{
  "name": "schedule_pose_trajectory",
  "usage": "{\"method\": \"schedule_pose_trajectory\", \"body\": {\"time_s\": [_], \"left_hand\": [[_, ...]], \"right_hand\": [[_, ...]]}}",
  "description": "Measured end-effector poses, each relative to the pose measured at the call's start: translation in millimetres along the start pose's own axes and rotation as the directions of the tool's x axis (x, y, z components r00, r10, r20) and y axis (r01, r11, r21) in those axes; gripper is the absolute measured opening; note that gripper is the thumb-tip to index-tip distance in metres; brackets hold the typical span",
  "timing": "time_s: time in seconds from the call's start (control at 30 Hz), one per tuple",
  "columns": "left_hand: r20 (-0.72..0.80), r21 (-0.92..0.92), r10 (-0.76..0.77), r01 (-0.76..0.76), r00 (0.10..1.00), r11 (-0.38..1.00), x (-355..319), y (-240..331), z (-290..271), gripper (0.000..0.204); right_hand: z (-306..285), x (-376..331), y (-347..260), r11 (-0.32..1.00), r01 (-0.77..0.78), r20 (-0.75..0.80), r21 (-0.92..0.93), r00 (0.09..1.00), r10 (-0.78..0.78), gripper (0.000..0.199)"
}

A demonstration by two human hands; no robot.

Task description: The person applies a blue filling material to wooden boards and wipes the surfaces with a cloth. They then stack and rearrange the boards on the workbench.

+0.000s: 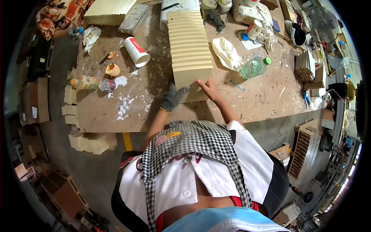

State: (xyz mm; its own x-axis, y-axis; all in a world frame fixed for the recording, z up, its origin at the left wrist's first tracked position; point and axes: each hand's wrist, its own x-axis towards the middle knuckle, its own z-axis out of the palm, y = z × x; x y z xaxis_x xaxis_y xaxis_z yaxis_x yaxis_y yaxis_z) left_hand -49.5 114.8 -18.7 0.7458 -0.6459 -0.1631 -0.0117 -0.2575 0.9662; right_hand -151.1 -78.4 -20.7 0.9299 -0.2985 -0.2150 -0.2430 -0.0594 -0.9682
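Observation:
A long overlapping row of flat cream boards (191, 52) runs away from me down the middle of the worktable (154, 120). Its nearest board (196, 95) lies between my two hands. My left hand (172, 99), in a dark grey knit glove, grips that board's left edge with the thumb laid over its face. On the right side my bare right hand (211, 90) holds the same board, thumb on top and the other fingers partly hidden at its edge.
Left of the row lie a white-and-red cup (136, 52), an orange-tan cup (113, 70) and a jar (85, 82). A green-capped bottle (255, 67) and a crumpled cloth (226, 54) lie to the right. A co-worker's gloved hand (73, 33) is at the far left.

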Motion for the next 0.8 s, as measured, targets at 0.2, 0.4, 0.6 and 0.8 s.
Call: {"method": "schedule_pose_trajectory", "body": {"time_s": [0.2, 0.4, 0.6, 0.8], "left_hand": [[0.036, -0.266, -0.076, 0.083, 0.996, 0.96, -14, 6, 10, 0.038], [0.122, -0.344, 0.259, -0.204, 0.958, 0.916, -7, -74, -6, 0.041], [-0.078, -0.354, 0.041, -0.066, 0.996, 0.933, 38, -49, -22, 0.052], [0.007, 0.174, 0.082, -0.082, 0.997, 0.981, 64, -86, -20, 0.056]], "right_hand": [[6, -15, -1, 0.976, 0.043, -0.036, -0.213, 0.998, -0.052, 0.07], [-14, -16, 21, 0.978, -0.205, -0.089, 0.039, 0.974, 0.208, 0.076], [-30, 47, -15, 0.952, 0.055, -0.117, 0.301, 0.993, -0.02, 0.098], [-30, 60, 20, 0.818, -0.191, -0.031, 0.543, 0.969, 0.246, 0.099]]}}
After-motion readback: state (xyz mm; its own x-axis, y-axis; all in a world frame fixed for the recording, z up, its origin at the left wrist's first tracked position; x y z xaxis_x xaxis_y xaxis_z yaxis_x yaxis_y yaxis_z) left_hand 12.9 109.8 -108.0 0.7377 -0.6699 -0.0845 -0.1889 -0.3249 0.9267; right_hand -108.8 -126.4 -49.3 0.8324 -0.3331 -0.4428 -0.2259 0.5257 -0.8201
